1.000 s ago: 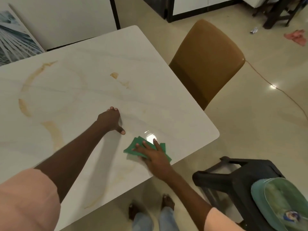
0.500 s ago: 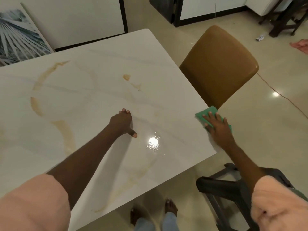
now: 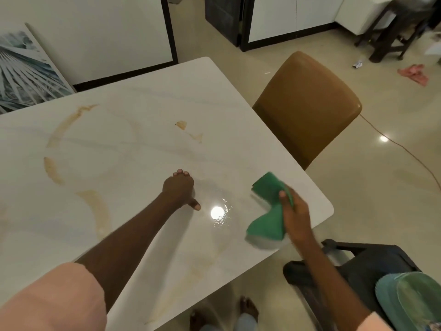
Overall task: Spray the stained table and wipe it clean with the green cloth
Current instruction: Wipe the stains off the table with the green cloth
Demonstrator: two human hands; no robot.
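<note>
From the head camera, the right hand (image 3: 294, 211) grips the green cloth (image 3: 268, 209) bunched in its curled fingers, lifted over the near right part of the white table (image 3: 148, 144) — the cloth is blurred, and I cannot tell whether its lower end touches the top. The left hand (image 3: 179, 187) rests on the table with fingers curled under and thumb pointing out, holding nothing. Just right of that thumb a wet patch (image 3: 218, 212) glares under the light. Brown stains (image 3: 94, 209) arc across the left half — smaller ones (image 3: 181, 124) lie further back. A brown chair (image 3: 307, 103) stands at the far right edge, a black stool (image 3: 346, 263) by the near corner.
</note>
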